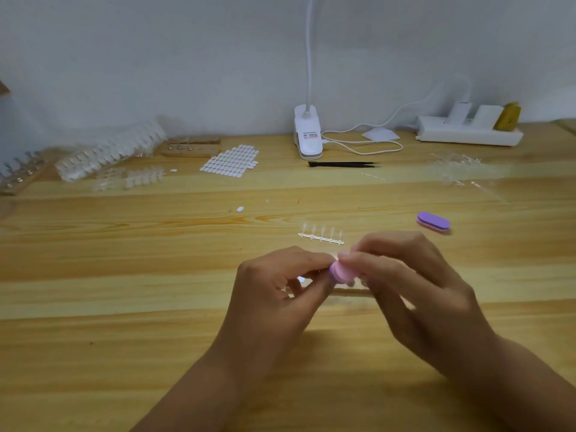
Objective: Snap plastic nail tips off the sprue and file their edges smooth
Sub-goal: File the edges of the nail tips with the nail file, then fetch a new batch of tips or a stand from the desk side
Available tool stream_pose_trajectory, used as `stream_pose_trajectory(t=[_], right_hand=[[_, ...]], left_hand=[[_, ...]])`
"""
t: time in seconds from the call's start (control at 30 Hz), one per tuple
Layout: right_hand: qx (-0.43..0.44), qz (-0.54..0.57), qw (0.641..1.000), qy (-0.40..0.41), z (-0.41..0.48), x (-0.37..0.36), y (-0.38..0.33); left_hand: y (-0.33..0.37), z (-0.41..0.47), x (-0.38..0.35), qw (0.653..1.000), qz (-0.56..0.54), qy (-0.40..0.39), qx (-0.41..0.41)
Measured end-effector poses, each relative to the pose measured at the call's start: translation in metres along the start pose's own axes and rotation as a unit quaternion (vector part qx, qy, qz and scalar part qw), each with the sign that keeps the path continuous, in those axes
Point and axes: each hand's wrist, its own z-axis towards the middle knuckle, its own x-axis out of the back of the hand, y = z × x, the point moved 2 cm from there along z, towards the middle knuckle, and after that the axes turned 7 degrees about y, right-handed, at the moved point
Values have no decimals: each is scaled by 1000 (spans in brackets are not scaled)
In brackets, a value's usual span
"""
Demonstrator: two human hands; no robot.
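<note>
Our left hand (274,285) & right hand (414,282) meet over the wooden table (124,307), fingertips nearly touching. R thumb + fingers pinch a pink file block (341,272), the other fingers curled below. L thumb + fingers pinch a small pale nail tip (300,279), barely visible, held up vs the block's edge. Just beyond the hands lies a clear sprue (321,236) w/ tips on it. A purple file block (433,222) sits farther right. Black tweezers (343,164) & a clip lamp (308,135) are at the back.

Open table (156,338) nearside — sprue (321,236) lies just beyond hands (339,275).
</note>
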Motion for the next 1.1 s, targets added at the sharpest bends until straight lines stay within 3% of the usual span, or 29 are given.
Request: stream_pose_trajectory(t=[0.07, 0.17, 0.33, 0.47, 0.87, 0.93, 1.03, 1.1], right_hand=[[-22, -42, 999, -5, 2, 1, 11], [-138, -118, 983, -5, 2, 7, 37], [-274, -169, 938, -131, -9, 8, 61], [-259, -177, 943, -115, -7, 7, 56], [-235, -115, 960, -97, 0, 10, 47], [-232, -86, 957, -152, 3, 13, 44], [-208, -115, 916, -322, 4, 12, 40], [-196, -118, 911, -344, 3, 10, 40]], left_hand=[[-1, 1, 0, 1000, -10, 8, 21], [-9, 5, 6, 996, -27, 42, 67], [-26, 10, 14, 979, -59, 59, 187], [-31, 8, 10, 979, -17, 21, 202], [-32, 3, 9, 976, 105, 6, 193], [-28, 4, 8, 974, 152, -7, 167], [-23, 7, 8, 970, 195, -32, 141], [-23, 10, 7, 970, 188, -50, 142]])
